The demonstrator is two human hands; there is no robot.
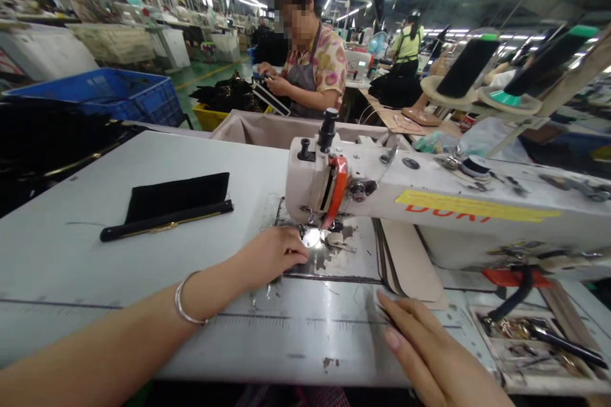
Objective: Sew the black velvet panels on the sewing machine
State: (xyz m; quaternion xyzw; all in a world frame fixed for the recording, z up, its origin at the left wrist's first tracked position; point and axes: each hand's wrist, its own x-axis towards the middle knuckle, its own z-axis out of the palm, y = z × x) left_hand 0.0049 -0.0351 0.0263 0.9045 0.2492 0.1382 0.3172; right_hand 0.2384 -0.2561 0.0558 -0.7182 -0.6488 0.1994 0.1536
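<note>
My left hand [274, 255] is at the needle area of a white sewing machine [353, 184], fingers bent together near the lit needle plate [312, 238]; what it may hold is too small to make out. My right hand [420, 343] is over the table's front part, right of the needle area, with thumb and fingers apart at a small gap; nothing clear shows between them. A black fabric piece with a dark bar along its edge [179, 200] lies on the table to the left. Beige flat panels [410, 261] lie beneath the machine arm.
A parts tray [534, 346] with small metal pieces and black-handled tools sits at the right. Black thread cones [470, 67] stand behind the machine. Beyond the table, a person [310, 63] handles a piece near a yellow bin. A blue crate [119, 92] is at the left.
</note>
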